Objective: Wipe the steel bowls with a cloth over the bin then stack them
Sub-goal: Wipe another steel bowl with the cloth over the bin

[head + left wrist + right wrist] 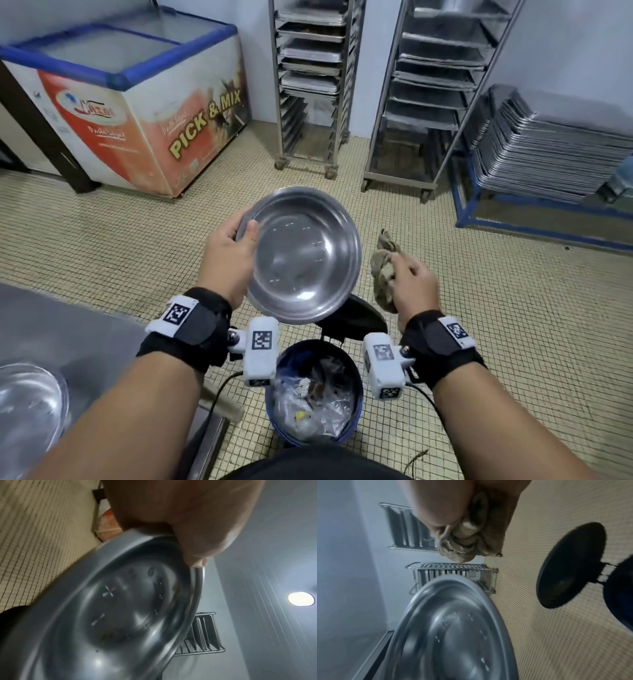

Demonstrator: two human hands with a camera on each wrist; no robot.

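My left hand [236, 246] grips a round steel bowl [305, 257] by its left rim, thumb inside, tilting its hollow toward me above the open blue bin [315, 387]. The left wrist view shows the thumb on the bowl [120, 608] rim. To the bowl's right, a short gap away, my right hand [411, 277] holds a crumpled beige cloth [383, 270]. The right wrist view shows the bunched cloth [464, 543] in the fingers and the bowl [447, 635] below it. Another steel bowl [30, 404] lies on the steel counter [85, 329] at lower left.
The bin's black lid [352, 318] stands open behind it, with rubbish inside. A chest freezer [137, 102] stands at far left, two tray racks [311, 82] at the back, and a stack of steel trays [548, 154] on a blue frame at right. The floor is tiled.
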